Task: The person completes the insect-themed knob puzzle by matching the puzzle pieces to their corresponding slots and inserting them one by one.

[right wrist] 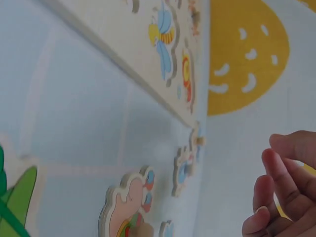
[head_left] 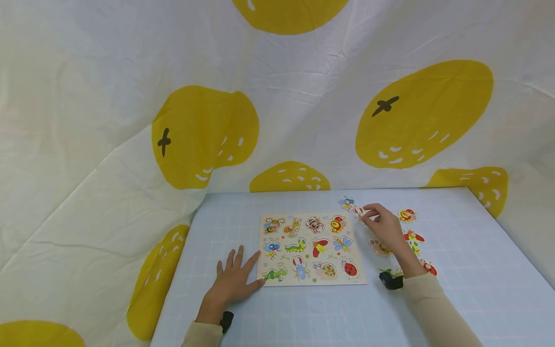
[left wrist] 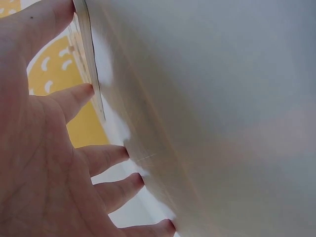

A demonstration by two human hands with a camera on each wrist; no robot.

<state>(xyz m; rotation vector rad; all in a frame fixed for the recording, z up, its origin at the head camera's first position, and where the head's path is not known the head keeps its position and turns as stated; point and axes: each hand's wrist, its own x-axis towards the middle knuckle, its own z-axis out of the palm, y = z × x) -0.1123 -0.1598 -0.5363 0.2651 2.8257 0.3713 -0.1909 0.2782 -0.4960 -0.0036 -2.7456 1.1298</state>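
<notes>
Noting the right hand [head_left: 382,224] empty, fingers loosely bent, beside the beetle piece [head_left: 358,213], just off the board's [head_left: 359,281] far right corner. I'd pinch its knob [right wrist: 190,170] squarely; the left hand [head_left: 233,280], spread, gripping nothing, can brace the board edge it touches.

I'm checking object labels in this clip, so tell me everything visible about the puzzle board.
The puzzle board is a thin rectangular panel that looks like pale wood, lying flat on a light blue surface. It shows twelve creatures in three rows of four, including a green caterpillar in the middle row and a ladybird at lower right. Tiny flowers appear between them. The left hand touches its left edge with thumb and index finger. Whether any recess holds a piece, I cannot tell.
</notes>
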